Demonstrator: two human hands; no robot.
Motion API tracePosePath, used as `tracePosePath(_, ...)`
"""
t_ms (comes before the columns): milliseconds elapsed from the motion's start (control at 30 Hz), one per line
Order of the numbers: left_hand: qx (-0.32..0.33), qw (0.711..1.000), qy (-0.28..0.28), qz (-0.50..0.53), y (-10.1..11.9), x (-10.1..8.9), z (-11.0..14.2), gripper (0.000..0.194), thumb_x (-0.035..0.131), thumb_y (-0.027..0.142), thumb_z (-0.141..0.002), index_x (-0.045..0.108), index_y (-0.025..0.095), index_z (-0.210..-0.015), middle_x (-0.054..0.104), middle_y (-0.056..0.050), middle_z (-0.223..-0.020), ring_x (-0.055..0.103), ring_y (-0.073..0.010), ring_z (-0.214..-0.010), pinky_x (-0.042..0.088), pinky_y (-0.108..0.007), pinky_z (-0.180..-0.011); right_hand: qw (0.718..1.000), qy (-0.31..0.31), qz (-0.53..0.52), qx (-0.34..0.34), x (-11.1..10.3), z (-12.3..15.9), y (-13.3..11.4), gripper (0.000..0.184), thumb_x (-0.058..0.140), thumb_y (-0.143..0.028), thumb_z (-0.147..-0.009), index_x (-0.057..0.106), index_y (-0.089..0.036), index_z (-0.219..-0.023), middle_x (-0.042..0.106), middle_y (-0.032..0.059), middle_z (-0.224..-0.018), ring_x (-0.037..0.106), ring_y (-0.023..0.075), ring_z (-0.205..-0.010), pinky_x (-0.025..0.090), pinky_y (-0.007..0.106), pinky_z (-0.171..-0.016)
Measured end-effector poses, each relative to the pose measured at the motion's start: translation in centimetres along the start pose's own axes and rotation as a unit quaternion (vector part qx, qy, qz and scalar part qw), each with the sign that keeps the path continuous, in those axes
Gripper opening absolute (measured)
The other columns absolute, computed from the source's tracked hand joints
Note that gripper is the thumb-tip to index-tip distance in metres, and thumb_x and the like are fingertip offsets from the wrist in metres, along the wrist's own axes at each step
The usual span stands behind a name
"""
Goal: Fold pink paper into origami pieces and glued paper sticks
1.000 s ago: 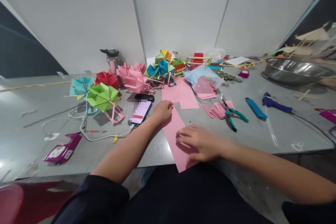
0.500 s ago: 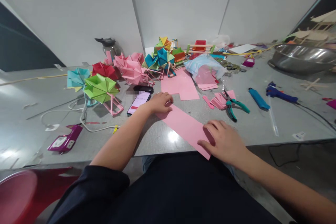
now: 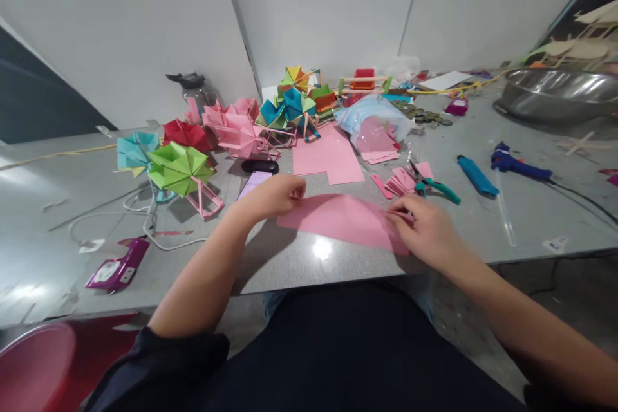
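Newly arched, the pink paper strip [image 3: 342, 220].

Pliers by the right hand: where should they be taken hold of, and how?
I'd take the pliers by the teal handle pointing right, coming from above right: it splays away from the pink strips, while the right hand hides most of the other.

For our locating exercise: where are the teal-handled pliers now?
In the head view, the pliers lie right of centre, just beyond the right hand, by small pink paper pieces.
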State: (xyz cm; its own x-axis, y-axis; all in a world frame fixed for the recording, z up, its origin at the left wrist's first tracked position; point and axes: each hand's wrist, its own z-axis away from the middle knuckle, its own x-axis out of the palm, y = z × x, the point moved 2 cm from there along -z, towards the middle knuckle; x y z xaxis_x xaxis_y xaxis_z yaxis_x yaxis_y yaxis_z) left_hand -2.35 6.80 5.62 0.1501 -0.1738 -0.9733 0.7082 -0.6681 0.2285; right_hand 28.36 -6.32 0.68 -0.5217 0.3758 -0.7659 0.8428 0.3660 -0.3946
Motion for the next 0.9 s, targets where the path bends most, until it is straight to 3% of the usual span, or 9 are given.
tracePosePath(100,0.033,0.987,0.154,-0.04,1.9,-0.8,3.9,0.015,0.058,0.01,-0.086,0.067,0.022,-0.088,0.074,-0.003,-0.085,0.069,-0.0218,-0.086,0.049,-0.035,-0.081,0.99,0.1,0.019,-0.096,-1.2,0.5,-0.9,0.012,0.057,-0.016,-0.099,0.066,-0.024,-0.099,0.08,0.0079,-0.099,0.077,0.0258,-0.092,0.058,0.04,-0.081)
tracePosePath(233,0.115,0.943,0.31,-0.049,4.9,1.9,10.9,0.02,0.054,0.006,-0.097,0.064,0.023,-0.093,0.078,-0.001,-0.087,0.074,-0.0191,-0.082,0.054,-0.036,-0.082,0.979,0.077,0.007,-0.187,-1.9,3.6,-1.7,0.033,0.053,-0.001,-0.093,0.065,-0.026,-0.109,0.083,0.0057,-0.111,0.08,0.0232,-0.104,0.06,0.039,-0.089)
tracePosePath(300,0.145,0.928,0.341,-0.046,5.9,4.1,14.0,0.028,0.055,-0.001,-0.094,0.066,0.023,-0.103,0.083,-0.002,-0.097,0.079,-0.0193,-0.093,0.057,-0.037,-0.087,0.975,0.065,-0.007,-0.214,-1.8,5.5,-1.7,0.043,0.05,0.003,-0.09,0.067,-0.026,-0.115,0.084,0.0051,-0.114,0.08,0.0216,-0.11,0.061,0.037,-0.089)
tracePosePath(400,0.127,0.933,0.332,-0.057,6.7,7.0,16.7,0.041,0.053,-0.006,-0.092,0.069,0.024,-0.116,0.085,-0.002,-0.106,0.081,-0.0193,-0.104,0.059,-0.036,-0.091,0.973,0.067,-0.009,-0.22,-1.4,7.7,-1.5,0.053,0.049,0.004,-0.089,0.07,-0.026,-0.127,0.084,0.005,-0.116,0.08,0.0206,-0.11,0.063,0.036,-0.086)
tracePosePath(533,0.124,0.94,0.31,-0.076,6.7,8.1,16.5,0.041,0.05,-0.006,-0.095,0.067,0.021,-0.121,0.085,-0.004,-0.111,0.081,-0.0184,-0.107,0.061,-0.035,-0.091,0.974,0.065,0.017,-0.215,-0.8,7.9,-1.1,0.053,0.05,0.005,-0.09,0.071,-0.024,-0.129,0.084,0.0064,-0.116,0.082,0.0211,-0.105,0.064,0.036,-0.084)
tracePosePath(700,0.114,0.952,0.272,-0.083,5.5,7.2,13.6,0.038,0.045,-0.003,-0.099,0.067,0.021,-0.119,0.084,-0.005,-0.112,0.081,-0.0184,-0.102,0.062,-0.036,-0.087,0.979,0.03,0.046,-0.196,-0.4,5.6,-0.2,0.044,0.051,0.0,-0.093,0.075,-0.022,-0.123,0.083,0.0071,-0.117,0.082,0.0229,-0.103,0.065,0.038,-0.084)
tracePosePath(900,0.094,0.966,0.217,-0.1,3.3,6.2,10.6,0.043,0.049,-0.001,-0.09,0.074,0.022,-0.115,0.084,-0.007,-0.11,0.081,-0.0231,-0.098,0.063,-0.039,-0.085,0.981,-0.004,0.076,-0.177,0.5,2.7,1.9,0.038,0.052,-0.006,-0.095,0.08,-0.021,-0.116,0.084,0.0078,-0.113,0.081,0.024,-0.098,0.063,0.039,-0.084)
